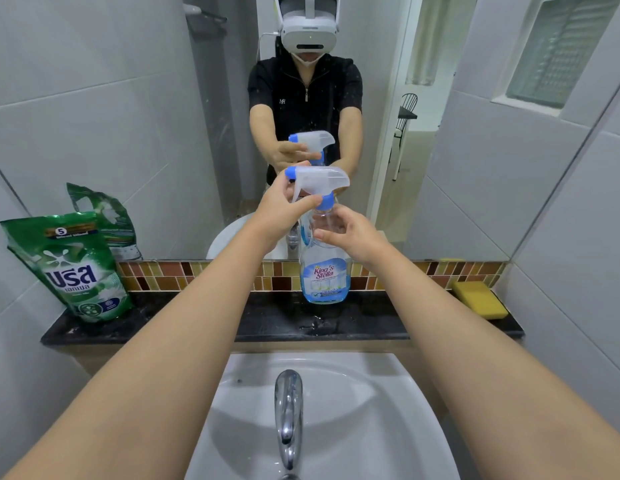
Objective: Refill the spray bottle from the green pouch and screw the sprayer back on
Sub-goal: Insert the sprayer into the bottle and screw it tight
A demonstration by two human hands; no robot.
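Spray bottle [325,271] stands upright on the black ledge [267,320], a shallow layer of blue liquid at its base. Sprayer [317,185] sits on the neck. Left hand [284,206] grips the sprayer head, fingers curled round it. Right hand [350,233] holds the bottle's shoulder, fingers curved around it. Green pouch [69,268] stands at nine o'clock, well apart. Yellow sponge [480,299] at three o'clock. Sink [336,410] with tap [288,417] at six o'clock.

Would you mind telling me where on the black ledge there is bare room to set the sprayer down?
The widest bare stretch of the ledge lies between the green pouch and the spray bottle, though the left arm crosses above it. A shorter patch sits between the bottle and the yellow sponge. Both ends are occupied.
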